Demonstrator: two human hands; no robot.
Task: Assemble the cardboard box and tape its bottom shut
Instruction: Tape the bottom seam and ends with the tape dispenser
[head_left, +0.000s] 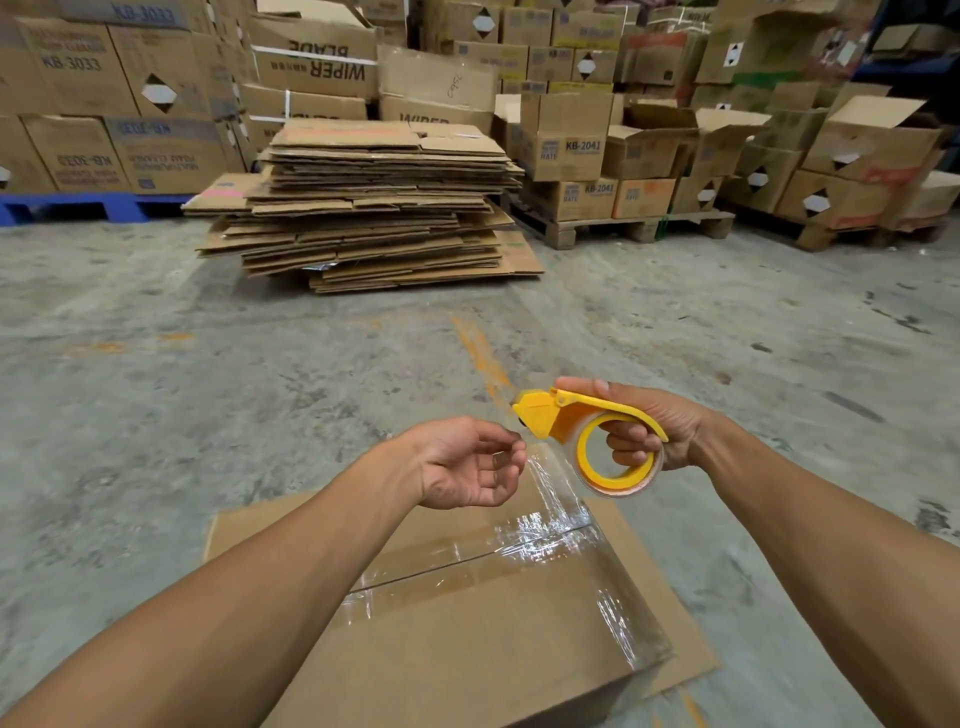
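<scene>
One loose tape strip (556, 488) from the dispenser (540, 415) my right hand (660, 431) grips could fold onto itself; my left hand (467, 462) curls nearby, hold unclear.

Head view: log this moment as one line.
stage: bottom taping | right hand: grips tape dispenser | left hand: at tape strand, grip unclear | box: seam taped, strand uncut

The box (467, 639) sits on the floor (156, 415), nearest; the dispenser (587, 436) hangs above its far edge. Behind lies a cardboard stack (363, 208), with cartons (566, 140) on pallets (623, 228) beyond.
</scene>
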